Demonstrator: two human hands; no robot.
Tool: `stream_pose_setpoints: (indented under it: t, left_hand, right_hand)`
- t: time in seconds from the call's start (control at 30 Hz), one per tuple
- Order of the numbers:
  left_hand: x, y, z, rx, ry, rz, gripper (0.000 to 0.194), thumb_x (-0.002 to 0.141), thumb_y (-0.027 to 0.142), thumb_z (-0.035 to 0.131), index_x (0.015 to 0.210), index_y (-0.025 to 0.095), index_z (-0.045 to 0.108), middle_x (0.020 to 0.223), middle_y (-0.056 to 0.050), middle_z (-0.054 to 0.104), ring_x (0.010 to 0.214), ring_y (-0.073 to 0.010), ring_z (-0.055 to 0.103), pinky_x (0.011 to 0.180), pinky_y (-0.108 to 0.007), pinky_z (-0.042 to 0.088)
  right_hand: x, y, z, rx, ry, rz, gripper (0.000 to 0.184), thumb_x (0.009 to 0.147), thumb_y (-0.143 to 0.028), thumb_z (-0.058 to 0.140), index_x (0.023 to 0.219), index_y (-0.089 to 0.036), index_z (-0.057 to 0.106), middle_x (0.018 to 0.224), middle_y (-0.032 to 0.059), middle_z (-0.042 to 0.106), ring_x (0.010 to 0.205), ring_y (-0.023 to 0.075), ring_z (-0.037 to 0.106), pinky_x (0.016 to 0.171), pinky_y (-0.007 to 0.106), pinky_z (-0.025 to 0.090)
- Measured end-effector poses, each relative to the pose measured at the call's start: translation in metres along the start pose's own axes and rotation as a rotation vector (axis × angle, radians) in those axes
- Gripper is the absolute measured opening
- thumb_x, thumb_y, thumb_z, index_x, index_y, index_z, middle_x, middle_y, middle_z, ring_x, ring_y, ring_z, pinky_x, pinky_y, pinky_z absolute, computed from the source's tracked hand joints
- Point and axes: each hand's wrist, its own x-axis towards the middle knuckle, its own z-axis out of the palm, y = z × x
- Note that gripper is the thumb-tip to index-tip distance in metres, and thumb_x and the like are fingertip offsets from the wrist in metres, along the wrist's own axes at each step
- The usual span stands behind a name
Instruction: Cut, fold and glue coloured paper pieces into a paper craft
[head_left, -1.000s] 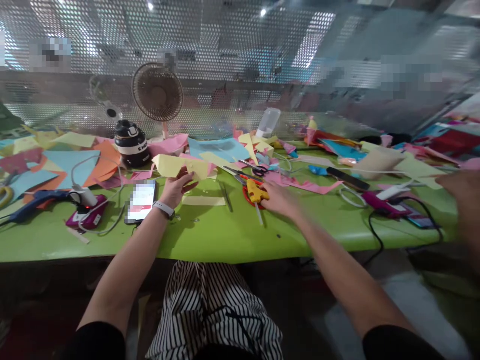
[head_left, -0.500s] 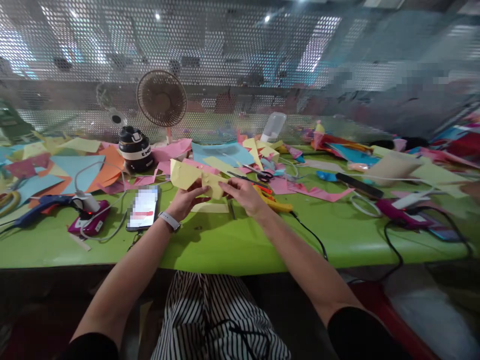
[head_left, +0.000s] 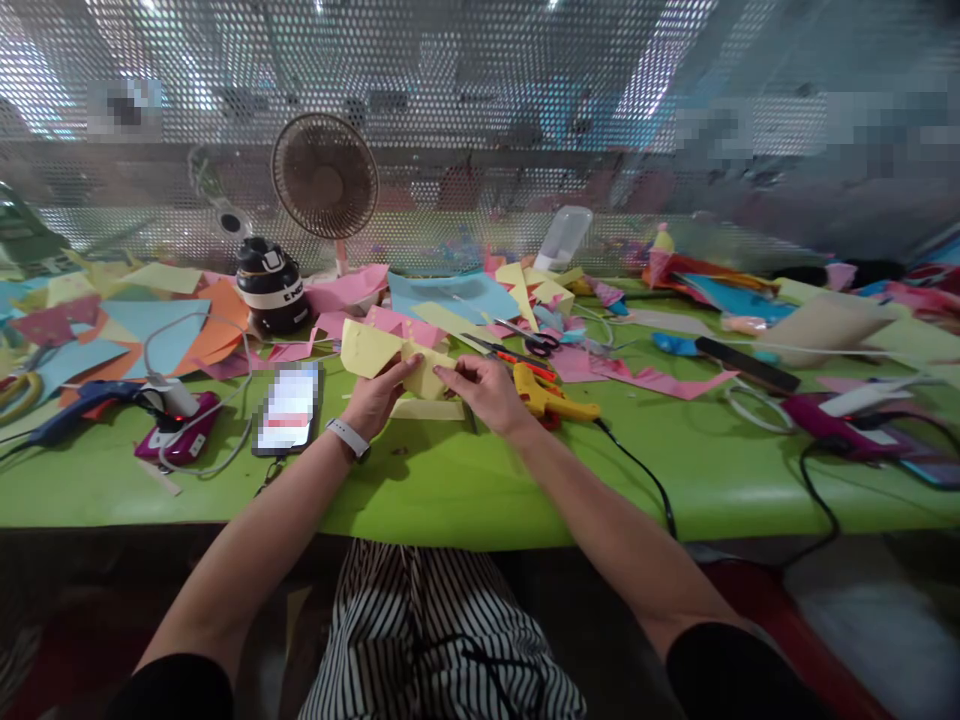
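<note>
A folded piece of yellow paper (head_left: 370,350) is held just above the green table (head_left: 450,500), its left part sticking up like a flap. My left hand (head_left: 379,400) pinches it from below left, thumb on the near face. At its right edge, my right hand (head_left: 484,390) grips the paper between thumb and fingers. A flat yellow strip (head_left: 427,410) lies on the table beneath. Just right of my right hand are a yellow glue gun (head_left: 559,402) with a black cord and a pair of scissors (head_left: 538,342).
Left of my arm lies a phone (head_left: 289,410), beside a purple power strip (head_left: 180,432) and a blue glue gun (head_left: 90,405). A black jug (head_left: 271,290) and a fan (head_left: 325,178) stand behind. Coloured paper scraps (head_left: 150,335) cover the back; another power strip (head_left: 840,430) sits right.
My right fingers have drawn in to a tighter pinch at the paper's right edge. The left thumb has shifted slightly up the paper. The view has tilted a little.
</note>
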Motion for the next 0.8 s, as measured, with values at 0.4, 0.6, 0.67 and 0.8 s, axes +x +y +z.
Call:
stream_pose_setpoints:
  t: [0.4, 0.6, 0.67, 0.8]
  left_hand:
    - [0.001, 0.006, -0.012, 0.160, -0.222, -0.141, 0.047, 0.059, 0.029, 0.092, 0.101, 0.021, 0.073, 0.104, -0.004, 0.073, 0.082, -0.0125, 0.066, 0.066, -0.021, 0.053]
    - [0.002, 0.012, -0.014, 0.202, -0.164, -0.103, 0.037, 0.060, 0.028, 0.091, 0.093, 0.019, 0.075, 0.092, -0.002, 0.072, 0.076, -0.0093, 0.064, 0.055, -0.015, 0.046]
    - [0.002, 0.014, -0.013, 0.201, -0.118, -0.078, 0.036, 0.059, 0.028, 0.091, 0.090, 0.019, 0.074, 0.091, -0.001, 0.072, 0.078, -0.0101, 0.065, 0.057, -0.016, 0.046]
    - [0.003, 0.016, -0.011, 0.224, -0.079, -0.024, 0.038, 0.057, 0.028, 0.090, 0.090, 0.020, 0.073, 0.093, -0.001, 0.072, 0.082, -0.0123, 0.067, 0.059, -0.018, 0.046]
  right_hand:
    - [0.003, 0.002, -0.007, 0.100, 0.059, 0.047, 0.047, 0.068, -0.063, 0.078, 0.064, -0.020, 0.059, 0.060, -0.0021, 0.061, 0.056, 0.0123, 0.054, 0.054, 0.025, 0.043]
    - [-0.003, -0.008, -0.039, -0.282, 0.042, -0.066, 0.028, 0.087, -0.046, 0.059, 0.084, -0.020, 0.068, 0.080, 0.0028, 0.070, 0.074, 0.0182, 0.066, 0.072, 0.030, 0.051]
    - [-0.011, -0.012, -0.064, -0.591, 0.081, -0.071, 0.020, 0.085, -0.031, 0.057, 0.096, -0.021, 0.070, 0.094, 0.0053, 0.073, 0.084, 0.0210, 0.068, 0.080, 0.034, 0.052]
    - [-0.027, -0.007, -0.112, -1.179, -0.084, 0.052, 0.046, 0.075, -0.018, 0.063, 0.121, -0.018, 0.065, 0.126, 0.0131, 0.066, 0.110, 0.0313, 0.063, 0.086, 0.038, 0.050]
